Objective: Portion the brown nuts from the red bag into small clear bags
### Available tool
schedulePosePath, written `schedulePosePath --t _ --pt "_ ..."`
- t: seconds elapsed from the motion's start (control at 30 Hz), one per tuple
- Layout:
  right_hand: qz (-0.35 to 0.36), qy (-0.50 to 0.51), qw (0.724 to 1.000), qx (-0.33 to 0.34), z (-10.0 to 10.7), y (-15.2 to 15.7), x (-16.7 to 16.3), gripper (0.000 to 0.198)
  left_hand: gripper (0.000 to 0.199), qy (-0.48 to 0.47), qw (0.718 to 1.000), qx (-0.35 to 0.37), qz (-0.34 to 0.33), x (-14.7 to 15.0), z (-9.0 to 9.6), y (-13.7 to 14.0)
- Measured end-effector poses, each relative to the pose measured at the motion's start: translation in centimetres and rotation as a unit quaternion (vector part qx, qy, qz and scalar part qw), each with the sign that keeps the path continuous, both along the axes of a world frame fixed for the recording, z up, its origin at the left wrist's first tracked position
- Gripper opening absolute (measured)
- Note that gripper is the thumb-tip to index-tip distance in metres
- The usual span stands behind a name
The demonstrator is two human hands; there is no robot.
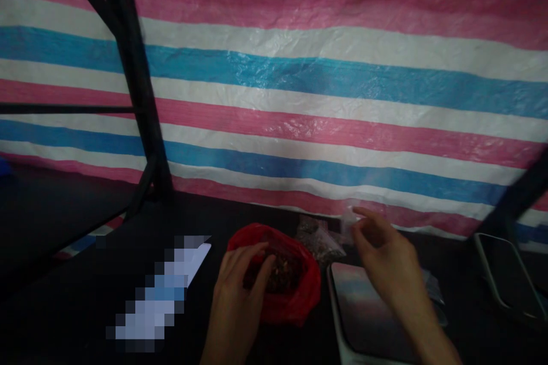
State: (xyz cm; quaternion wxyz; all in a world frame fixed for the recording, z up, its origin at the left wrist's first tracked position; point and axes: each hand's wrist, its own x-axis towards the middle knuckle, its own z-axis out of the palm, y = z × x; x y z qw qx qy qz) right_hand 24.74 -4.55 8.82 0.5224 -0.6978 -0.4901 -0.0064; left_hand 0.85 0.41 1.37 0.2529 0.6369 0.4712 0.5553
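Observation:
My left hand (240,279) is over the left side of a red plastic bag (306,302), thumb and fingers apart at its mouth. Dark, crumbly bits (285,274) lie inside the bag; I cannot make out their kind. A small clear plastic bag (348,221) hangs at the fingertips of my right hand (385,256), whose thumb and forefinger are curled toward each other. Below my right forearm is a flat device with a shiny dark top (359,308), partly covered by the arm. Small filled clear packets (319,242) rest just behind the red bag.
A pixelated pale sheet (158,291) lies left on the black tabletop (188,217). At the right is a phone (505,274), and a clear plastic packet (433,288) shows beside my right forearm. Striped plastic sheeting (299,97) hangs behind, with a black metal frame (132,74) at left.

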Motion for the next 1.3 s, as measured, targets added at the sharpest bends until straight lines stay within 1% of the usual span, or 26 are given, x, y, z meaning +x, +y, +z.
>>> schedulePosePath --t 0.03,0.07,0.1,0.13,0.17,0.2,0.27,0.33,0.43,0.53,0.6,0.7,0.77,0.83,0.93,1.03,1.1,1.2,1.27,1.3 --pt "-0.071 -0.037 0.996 -0.034 0.4 -0.8 2.6 0.043 0.026 0.002 1.000 0.005 0.004 0.0 0.0 0.0" --pt "-0.134 -0.067 0.986 -0.075 0.6 -1.5 5.1 0.044 0.027 0.005 1.000 0.009 0.007 0.0 0.0 0.0" --pt "-0.186 -0.092 0.970 -0.127 0.6 -2.2 7.5 0.045 0.028 0.009 1.000 0.014 0.010 0.0 0.0 0.0" --pt "-0.217 -0.110 0.951 -0.192 0.3 -2.8 9.6 0.047 0.030 0.014 1.000 0.018 0.013 -0.1 -0.1 0.0" --pt "-0.223 -0.119 0.933 -0.258 -0.1 -3.2 11.2 0.048 0.031 0.019 0.999 0.024 0.016 -0.1 -0.2 0.0" --pt "-0.217 -0.115 0.927 -0.285 -0.8 -3.5 12.5 0.044 0.033 0.025 0.999 0.031 0.019 -0.1 -0.3 0.0" --pt "-0.192 -0.109 0.923 -0.315 -2.2 -3.5 13.7 0.036 0.035 0.036 0.998 0.045 0.024 -0.1 -0.5 0.1" --pt "-0.167 -0.107 0.928 -0.315 -3.4 -3.2 13.8 0.029 0.036 0.046 0.997 0.057 0.031 -0.1 -0.7 0.1" --pt "-0.150 -0.114 0.934 -0.303 -4.1 -2.8 13.4 0.028 0.040 0.061 0.995 0.071 0.041 0.1 -0.9 0.1" --pt "-0.151 -0.129 0.939 -0.281 -3.5 -2.1 12.6 0.037 0.044 0.073 0.991 0.100 0.047 0.4 -0.9 0.0" --pt "-0.131 -0.133 0.945 -0.269 -3.0 -1.1 11.3 0.041 0.045 0.078 0.988 0.122 0.049 0.6 -0.9 -0.1" --pt "-0.056 -0.124 0.954 -0.267 -3.0 0.9 8.2 0.035 0.043 0.089 0.984 0.145 0.053 0.8 -0.9 -0.3" --pt "-0.006 -0.117 0.956 -0.270 -3.5 2.3 5.9 0.029 0.041 0.098 0.981 0.158 0.056 0.7 -1.0 -0.4" --pt "0.027 -0.111 0.957 -0.268 -4.1 3.4 3.9 0.025 0.039 0.105 0.978 0.173 0.060 0.5 -1.0 -0.4" --pt "0.046 -0.099 0.958 -0.265 -4.7 4.1 2.3 0.021 0.036 0.112 0.973 0.189 0.067 0.0 -0.8 -0.4" --pt "0.041 -0.075 0.962 -0.260 -4.7 4.4 1.9 0.018 0.032 0.113 0.972 0.196 0.071 -0.7 -0.7 -0.2" --pt "0.041 -0.049 0.967 -0.247 -4.1 4.5 1.8 0.017 0.028 0.105 0.972 0.196 0.074 -1.0 -0.5 -0.2" --pt "0.066 -0.003 0.974 -0.218 -2.1 3.9 1.1 0.017 0.018 0.071 0.978 0.183 0.074 -0.9 0.0 -0.6" --pt "0.103 0.032 0.976 -0.189 -0.3 3.0 -0.2 0.019 0.015 0.029 0.988 0.146 0.046 -0.3 0.6 -1.3" --pt "0.128 0.053 0.975 -0.171 0.5 2.3 -1.2 0.021 0.015 0.002 0.993 0.113 0.022 0.2 0.9 -1.6"
